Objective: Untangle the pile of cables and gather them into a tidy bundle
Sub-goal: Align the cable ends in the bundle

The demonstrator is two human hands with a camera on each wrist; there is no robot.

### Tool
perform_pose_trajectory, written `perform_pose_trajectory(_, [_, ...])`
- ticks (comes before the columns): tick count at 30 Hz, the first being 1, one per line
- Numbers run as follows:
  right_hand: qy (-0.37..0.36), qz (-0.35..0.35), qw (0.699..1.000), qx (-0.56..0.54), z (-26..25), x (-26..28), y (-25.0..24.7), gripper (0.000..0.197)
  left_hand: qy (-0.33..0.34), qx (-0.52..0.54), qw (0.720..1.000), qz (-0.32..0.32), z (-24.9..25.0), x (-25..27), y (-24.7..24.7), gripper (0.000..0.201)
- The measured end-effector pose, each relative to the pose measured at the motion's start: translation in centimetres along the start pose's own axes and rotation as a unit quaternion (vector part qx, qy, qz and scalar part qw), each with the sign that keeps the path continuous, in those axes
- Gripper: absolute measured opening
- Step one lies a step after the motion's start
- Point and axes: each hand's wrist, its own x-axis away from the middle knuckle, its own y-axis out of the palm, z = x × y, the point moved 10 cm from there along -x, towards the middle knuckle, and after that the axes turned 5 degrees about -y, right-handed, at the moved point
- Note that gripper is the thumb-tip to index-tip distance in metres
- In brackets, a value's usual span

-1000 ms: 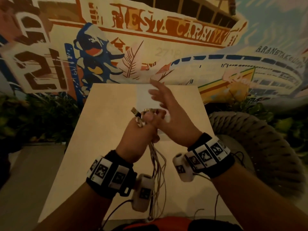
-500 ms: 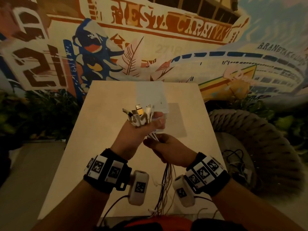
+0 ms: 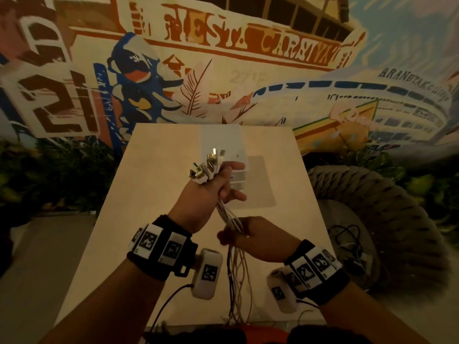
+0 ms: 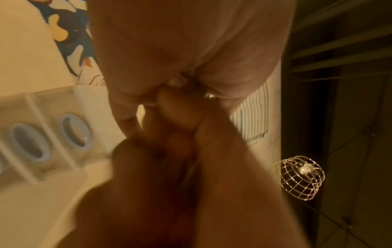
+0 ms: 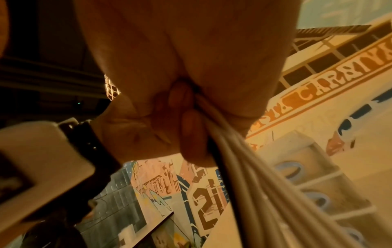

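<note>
Left hand (image 3: 206,197) curls tight round the cables (image 3: 229,217) just below their plugs (image 3: 208,167); right hand (image 3: 258,238) wraps the same cables lower down, above the table (image 3: 149,194)

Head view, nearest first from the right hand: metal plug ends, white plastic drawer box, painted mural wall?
1. Metal plug ends: on white cables, above the left hand.
2. White plastic drawer box: farther up the table.
3. Painted mural wall: behind everything.
</note>
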Motion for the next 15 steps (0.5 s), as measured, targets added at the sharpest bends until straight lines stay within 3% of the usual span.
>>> perform_pose_trajectory(3, [-0.002,0.066,0.996,0.051,0.0,1.5,-4.8,0.083,-0.007,0.007,1.0,-0.017,0.1,0.3,0.0,0.029])
perform_pose_trajectory(6, [-0.104,0.17,0.98,-0.002,-4.8,2.5,-10.3,0.107,0.005,-0.053,0.997,-0.058,0.3,1.2,1.5,0.025])
perform_pose_trajectory(9, [-0.185,0.145,0.972,-0.012,-10.6,1.1,-11.1,0.116,0.023,-0.159,0.985,-0.068,-0.3,1.9,2.3,0.008])
perform_pose_trajectory(11, [-0.209,0.132,0.969,-0.005,-12.6,-0.1,-10.7,0.102,0.013,-0.147,0.987,-0.065,-0.9,2.0,2.6,0.011])
perform_pose_trajectory(13, [-0.231,0.147,0.962,0.017,-13.5,-0.6,-10.6,0.072,-0.01,-0.19,0.982,-0.023,-0.9,1.3,2.2,0.039])
perform_pose_trajectory(15, [-0.274,0.154,0.948,0.042,-14.4,-0.8,-10.0,0.045,-0.01,-0.244,0.97,0.02,-0.6,1.4,1.6,0.05])
